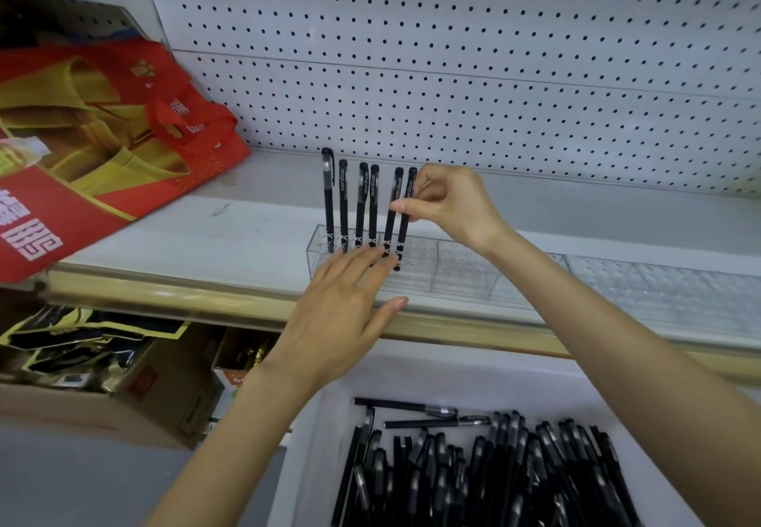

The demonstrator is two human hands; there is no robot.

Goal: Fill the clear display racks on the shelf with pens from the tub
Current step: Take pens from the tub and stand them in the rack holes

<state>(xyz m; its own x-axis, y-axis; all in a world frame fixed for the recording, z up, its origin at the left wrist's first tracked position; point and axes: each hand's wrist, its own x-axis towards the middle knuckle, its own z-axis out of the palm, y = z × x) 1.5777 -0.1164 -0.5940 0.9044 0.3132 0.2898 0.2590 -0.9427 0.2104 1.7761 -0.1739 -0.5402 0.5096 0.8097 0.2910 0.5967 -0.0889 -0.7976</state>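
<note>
Little can be read for certain. The red bag (pixel 94 180) at the left end of the shelf (pixel 255 234) bears large white Chinese characters in a squared style near its lower corner, partly cut off and not surely legible. Smaller white characters and blurred Latin letters stand on its handle (pixel 181 114). Each pen (pixel 372 205) upright in the rack (pixel 453 275) carries white print along its cap, too small to read. The cardboard box (pixel 123 411) below the shelf shows an illegible red mark.
</note>
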